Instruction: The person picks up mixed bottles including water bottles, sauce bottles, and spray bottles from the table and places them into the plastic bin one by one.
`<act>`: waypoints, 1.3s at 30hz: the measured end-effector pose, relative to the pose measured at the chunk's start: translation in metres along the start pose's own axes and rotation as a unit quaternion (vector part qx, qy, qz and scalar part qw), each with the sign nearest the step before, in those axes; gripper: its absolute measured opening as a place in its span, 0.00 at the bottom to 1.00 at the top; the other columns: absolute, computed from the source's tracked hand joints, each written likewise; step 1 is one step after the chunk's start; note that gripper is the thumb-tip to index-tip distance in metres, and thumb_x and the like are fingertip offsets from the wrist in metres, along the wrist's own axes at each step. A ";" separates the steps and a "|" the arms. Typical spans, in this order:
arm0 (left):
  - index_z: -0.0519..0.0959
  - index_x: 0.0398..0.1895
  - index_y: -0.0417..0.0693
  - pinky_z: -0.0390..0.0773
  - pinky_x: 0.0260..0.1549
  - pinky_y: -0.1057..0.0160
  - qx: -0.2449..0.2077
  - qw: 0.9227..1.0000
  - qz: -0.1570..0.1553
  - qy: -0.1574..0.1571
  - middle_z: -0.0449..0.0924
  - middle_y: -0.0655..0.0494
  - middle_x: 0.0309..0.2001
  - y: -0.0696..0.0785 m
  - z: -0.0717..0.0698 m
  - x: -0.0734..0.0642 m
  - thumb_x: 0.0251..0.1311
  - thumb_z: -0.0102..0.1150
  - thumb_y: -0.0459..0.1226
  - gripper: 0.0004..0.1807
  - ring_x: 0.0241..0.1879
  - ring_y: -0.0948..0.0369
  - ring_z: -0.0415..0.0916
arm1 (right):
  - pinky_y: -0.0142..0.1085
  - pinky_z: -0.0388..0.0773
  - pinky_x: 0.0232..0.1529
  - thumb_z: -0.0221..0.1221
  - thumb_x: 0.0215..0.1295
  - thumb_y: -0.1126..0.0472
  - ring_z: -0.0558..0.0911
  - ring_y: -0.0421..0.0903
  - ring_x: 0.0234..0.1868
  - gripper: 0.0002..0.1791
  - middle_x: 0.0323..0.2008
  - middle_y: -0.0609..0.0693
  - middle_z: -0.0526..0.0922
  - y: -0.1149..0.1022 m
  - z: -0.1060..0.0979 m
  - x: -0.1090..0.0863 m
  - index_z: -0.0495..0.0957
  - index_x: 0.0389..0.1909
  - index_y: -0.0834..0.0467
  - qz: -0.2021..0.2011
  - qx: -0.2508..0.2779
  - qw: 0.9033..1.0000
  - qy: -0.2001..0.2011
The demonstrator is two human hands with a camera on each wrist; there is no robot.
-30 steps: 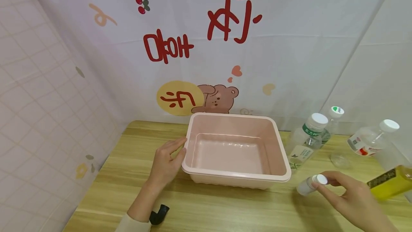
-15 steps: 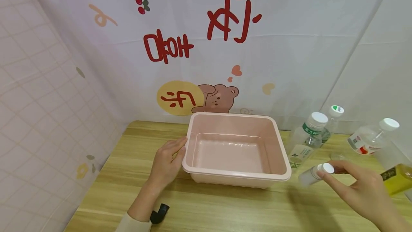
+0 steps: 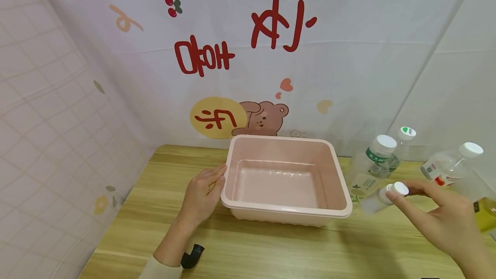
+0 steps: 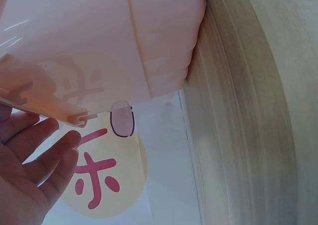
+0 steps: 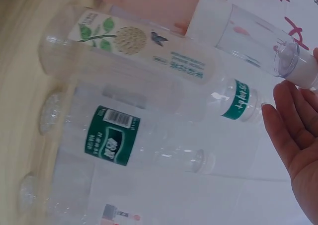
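My left hand [image 3: 203, 195] rests against the left rim of a pink plastic basin [image 3: 284, 212], its fingers loosely extended. In the left wrist view those fingers [image 4: 52, 145] lie at the rim, and the thumb is mostly out of frame. To the right of the basin, my right hand [image 3: 445, 214] pinches a small clear bottle [image 3: 377, 201] by its white cap between thumb and fingers. The small bottle is tilted, cap towards the hand. In the right wrist view it has a clear body [image 5: 253, 38] and a white base; a larger transparent bottle [image 5: 149, 51] stands close by.
Two clear drink bottles with white caps, the front one [image 3: 373, 162] and one behind [image 3: 403, 145], stand right of the basin. Farther right are a labelled clear bottle [image 3: 445, 169] and a yellow oil bottle [image 3: 486, 214]. A black bent object [image 3: 192, 256] lies near the left forearm.
My right hand has moved up and slightly right, raising the small bottle with it. My left hand stays at the basin's rim.
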State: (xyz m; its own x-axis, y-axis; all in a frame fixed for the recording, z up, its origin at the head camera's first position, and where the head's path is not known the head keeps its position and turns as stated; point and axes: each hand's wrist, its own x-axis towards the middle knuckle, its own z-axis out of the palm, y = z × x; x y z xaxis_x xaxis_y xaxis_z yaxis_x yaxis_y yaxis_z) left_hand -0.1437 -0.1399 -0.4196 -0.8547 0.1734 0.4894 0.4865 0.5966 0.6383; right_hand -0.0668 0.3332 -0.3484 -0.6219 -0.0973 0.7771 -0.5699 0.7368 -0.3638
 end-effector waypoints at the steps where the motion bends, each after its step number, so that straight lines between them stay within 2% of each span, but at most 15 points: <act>1: 0.82 0.63 0.39 0.79 0.61 0.42 -0.001 1.000 0.002 0.002 0.83 0.50 0.63 0.000 0.000 0.000 0.73 0.57 0.37 0.19 0.61 0.48 0.81 | 0.16 0.67 0.44 0.77 0.58 0.48 0.78 0.20 0.37 0.19 0.28 0.34 0.85 -0.001 0.001 0.003 0.88 0.30 0.61 -0.006 0.006 1.000 0.005; 4: 0.83 0.63 0.40 0.80 0.61 0.43 -0.001 1.000 0.009 0.006 0.82 0.51 0.63 -0.001 0.000 0.000 0.73 0.58 0.36 0.19 0.61 0.49 0.81 | 0.16 0.69 0.45 0.78 0.57 0.53 0.79 0.20 0.38 0.15 0.28 0.34 0.85 -0.007 0.002 0.011 0.88 0.31 0.62 -0.005 0.013 1.000 0.006; 6: 0.83 0.63 0.40 0.80 0.60 0.43 -0.001 1.000 0.014 0.009 0.83 0.51 0.63 -0.002 0.001 0.000 0.73 0.58 0.36 0.19 0.60 0.49 0.81 | 0.15 0.70 0.46 0.77 0.58 0.53 0.79 0.20 0.38 0.16 0.29 0.35 0.86 -0.010 0.004 0.017 0.87 0.31 0.63 -0.019 0.020 1.000 0.010; 8: 0.83 0.62 0.39 0.80 0.60 0.43 0.001 1.000 0.017 0.010 0.83 0.51 0.63 -0.002 0.001 0.001 0.72 0.58 0.36 0.19 0.60 0.49 0.82 | 0.15 0.70 0.45 0.76 0.60 0.49 0.79 0.18 0.39 0.20 0.29 0.34 0.86 -0.013 0.006 0.023 0.87 0.30 0.63 -0.030 0.025 0.999 0.014; 11: 0.83 0.62 0.39 0.80 0.60 0.43 0.001 1.000 0.018 0.009 0.82 0.50 0.63 -0.003 0.001 0.000 0.73 0.58 0.36 0.19 0.60 0.48 0.82 | 0.14 0.69 0.45 0.70 0.64 0.38 0.79 0.16 0.40 0.30 0.29 0.33 0.86 -0.017 0.010 0.033 0.86 0.29 0.64 -0.052 0.024 0.998 0.018; 15: 0.83 0.63 0.39 0.80 0.60 0.42 0.002 1.000 0.016 0.009 0.82 0.50 0.63 -0.004 0.001 0.000 0.73 0.57 0.36 0.19 0.60 0.48 0.81 | 0.13 0.70 0.46 0.68 0.64 0.34 0.79 0.16 0.41 0.33 0.31 0.31 0.87 -0.019 0.015 0.042 0.87 0.29 0.66 -0.062 0.027 0.998 0.015; 18: 0.83 0.63 0.39 0.80 0.60 0.42 0.003 1.000 0.019 0.011 0.82 0.49 0.63 -0.004 0.001 0.000 0.73 0.57 0.36 0.19 0.60 0.48 0.82 | 0.13 0.70 0.46 0.74 0.62 0.48 0.80 0.17 0.40 0.23 0.33 0.28 0.86 -0.021 0.017 0.048 0.87 0.32 0.67 -0.040 0.037 0.999 0.001; 21: 0.83 0.62 0.38 0.81 0.59 0.42 0.001 1.000 0.025 0.014 0.83 0.48 0.62 -0.004 0.001 0.000 0.72 0.58 0.35 0.19 0.59 0.48 0.82 | 0.14 0.71 0.46 0.77 0.53 0.67 0.80 0.19 0.38 0.12 0.34 0.24 0.85 -0.024 0.017 0.052 0.87 0.37 0.67 -0.004 0.039 0.999 -0.017; 22: 0.83 0.62 0.38 0.81 0.59 0.42 0.000 1.000 0.027 0.015 0.83 0.47 0.62 -0.004 0.001 0.000 0.72 0.58 0.35 0.19 0.59 0.48 0.82 | 0.14 0.72 0.46 0.76 0.48 0.74 0.81 0.20 0.37 0.14 0.34 0.25 0.85 -0.026 0.018 0.054 0.87 0.38 0.67 0.006 0.045 0.999 -0.023; 24: 0.83 0.61 0.38 0.81 0.59 0.42 -0.001 0.999 0.028 0.016 0.83 0.47 0.62 -0.003 0.001 0.001 0.72 0.58 0.35 0.19 0.59 0.47 0.82 | 0.15 0.74 0.45 0.75 0.43 0.79 0.81 0.22 0.35 0.18 0.32 0.27 0.86 -0.028 0.022 0.059 0.87 0.38 0.67 0.010 0.056 0.998 -0.029; 27: 0.83 0.61 0.37 0.81 0.59 0.42 -0.001 1.000 0.026 0.018 0.83 0.47 0.62 -0.002 0.001 0.001 0.71 0.58 0.34 0.19 0.59 0.47 0.82 | 0.16 0.75 0.41 0.74 0.40 0.82 0.82 0.26 0.33 0.18 0.30 0.35 0.87 -0.030 0.030 0.066 0.87 0.36 0.66 0.002 0.090 0.995 -0.038; 30: 0.83 0.61 0.38 0.81 0.59 0.42 -0.001 1.000 0.023 0.017 0.83 0.48 0.62 -0.001 0.001 0.001 0.71 0.58 0.35 0.19 0.59 0.47 0.82 | 0.17 0.75 0.36 0.74 0.39 0.81 0.82 0.27 0.32 0.18 0.29 0.38 0.87 -0.030 0.038 0.071 0.88 0.35 0.64 -0.010 0.104 0.993 -0.046; 34: 0.83 0.61 0.38 0.81 0.59 0.43 0.000 1.000 0.019 0.017 0.83 0.49 0.62 0.000 0.001 0.001 0.72 0.58 0.35 0.19 0.59 0.48 0.82 | 0.18 0.73 0.32 0.75 0.39 0.80 0.82 0.26 0.31 0.20 0.29 0.36 0.86 -0.033 0.047 0.078 0.88 0.35 0.61 -0.002 0.092 0.994 -0.060; 39: 0.83 0.61 0.37 0.81 0.59 0.43 -0.002 1.000 0.021 0.018 0.83 0.49 0.62 0.000 0.002 0.001 0.71 0.58 0.34 0.19 0.59 0.48 0.82 | 0.18 0.72 0.35 0.75 0.41 0.79 0.82 0.26 0.30 0.20 0.28 0.37 0.86 -0.038 0.058 0.088 0.88 0.36 0.60 -0.008 0.092 0.994 -0.063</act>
State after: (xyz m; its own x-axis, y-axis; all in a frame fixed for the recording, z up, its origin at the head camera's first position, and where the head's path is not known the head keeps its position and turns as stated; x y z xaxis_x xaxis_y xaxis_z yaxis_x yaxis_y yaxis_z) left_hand -0.1447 -0.1385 -0.4204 -0.8266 0.1701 0.5364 0.5224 0.5866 0.6189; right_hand -0.1310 0.2577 -0.2953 -0.6678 -0.2005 0.7169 -0.6620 0.6002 -0.4488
